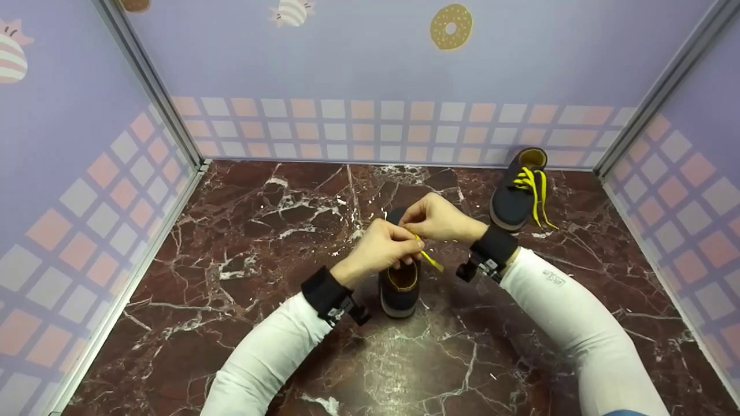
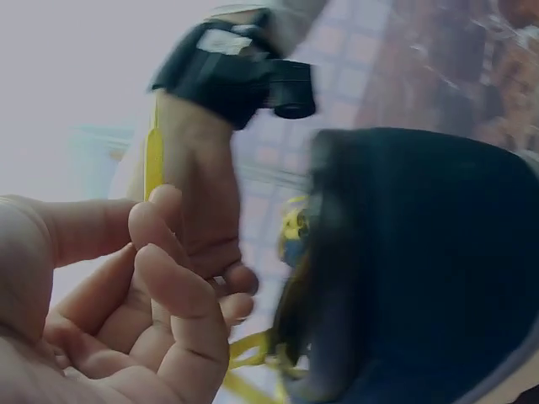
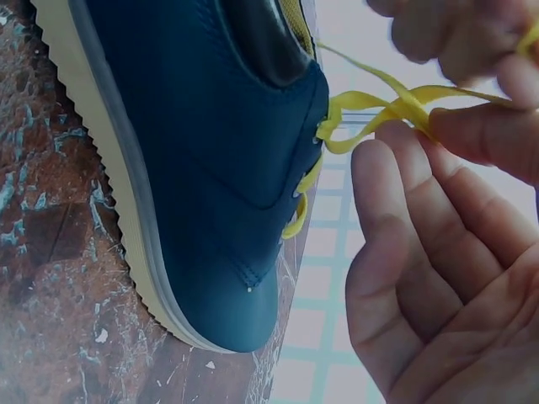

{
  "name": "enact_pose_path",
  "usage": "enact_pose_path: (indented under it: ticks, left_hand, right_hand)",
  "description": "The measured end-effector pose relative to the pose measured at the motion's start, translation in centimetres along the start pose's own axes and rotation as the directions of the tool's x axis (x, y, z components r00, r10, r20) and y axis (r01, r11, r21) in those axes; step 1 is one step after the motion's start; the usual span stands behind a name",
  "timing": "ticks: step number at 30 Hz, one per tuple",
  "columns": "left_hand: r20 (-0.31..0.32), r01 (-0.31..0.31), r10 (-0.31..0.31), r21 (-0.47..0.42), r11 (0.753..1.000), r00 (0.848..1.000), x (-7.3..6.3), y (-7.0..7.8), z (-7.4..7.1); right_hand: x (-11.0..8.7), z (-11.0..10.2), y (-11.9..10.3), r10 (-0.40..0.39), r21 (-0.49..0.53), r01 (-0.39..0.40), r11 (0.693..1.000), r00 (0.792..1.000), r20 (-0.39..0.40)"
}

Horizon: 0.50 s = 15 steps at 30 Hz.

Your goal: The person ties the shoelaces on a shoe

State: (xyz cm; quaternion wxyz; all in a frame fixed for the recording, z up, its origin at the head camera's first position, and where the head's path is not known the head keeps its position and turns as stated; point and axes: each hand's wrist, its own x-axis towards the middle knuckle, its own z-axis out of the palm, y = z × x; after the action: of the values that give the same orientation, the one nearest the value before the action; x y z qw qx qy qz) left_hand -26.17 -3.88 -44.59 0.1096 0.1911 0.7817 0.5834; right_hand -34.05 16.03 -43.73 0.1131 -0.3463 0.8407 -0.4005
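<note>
A dark shoe with a yellow lining stands on the floor, toe away from me, partly covered by both hands. My left hand pinches its yellow shoelace between thumb and fingertips above the opening; a loose end hangs out to the right. Close beside it, my right hand holds the lace too. In the right wrist view, the right thumb and forefinger pinch the lace where strands cross, just off the eyelets. The left wrist view shows a lace end standing up from the left fingertips.
A second dark shoe with untied yellow laces stands at the back right, against the patterned wall. Panel walls enclose the reddish-brown marbled floor at the left, back and right. Small white flecks lie beyond the near shoe.
</note>
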Motion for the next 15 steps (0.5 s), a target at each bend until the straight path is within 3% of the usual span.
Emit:
enact_pose_path:
  ticks: [2,4,6,8,10,12,13,14,15]
  left_hand:
    - [-0.014,-0.045,0.048,0.143,0.989,0.999,0.1,-0.3,0.7]
    - [-0.037,-0.091,0.108,0.322,0.942,0.993,0.2,-0.5,1.4]
    - [-0.063,-0.108,0.161,0.504,0.857,0.985,0.2,-0.6,2.1]
    - [-0.09,-0.093,0.2,0.656,0.749,0.976,0.1,-0.7,3.0]
    - [-0.102,-0.066,0.226,0.774,0.63,0.969,-0.1,-0.7,3.7]
    - [-0.11,-0.043,0.25,0.843,0.536,0.962,-0.2,-0.7,4.2]
    - [-0.113,-0.037,0.26,0.86,0.509,0.959,-0.3,-0.7,4.3]
    - [-0.115,-0.036,0.268,0.865,0.5,0.956,-0.2,-0.8,4.2]
    - [-0.117,-0.038,0.268,0.86,0.509,0.956,-0.1,-0.9,4.0]
  right_hand:
    - [0.0,0.0,0.1,0.002,0.003,-0.002,1.0,1.0,0.0]
    - [0.0,-0.1,0.1,0.011,0.012,-0.011,1.0,1.0,0.003]
    - [-0.1,0.0,0.1,0.017,0.024,-0.017,1.0,1.0,0.008]
    - [-0.2,0.0,0.1,0.029,0.041,-0.03,0.999,0.999,0.014]
    - [-0.2,0.0,0.1,0.037,0.049,-0.038,0.998,0.999,0.018]
    - [-0.2,0.0,0.2,0.042,0.054,-0.043,0.998,0.999,0.017]
    - [-0.3,0.0,0.3,0.042,0.052,-0.043,0.998,0.999,0.014]
    - [-0.3,0.0,0.3,0.041,0.05,-0.041,0.998,0.999,0.011]
    - [-0.3,0.0,0.4,0.04,0.055,-0.04,0.998,0.999,0.011]
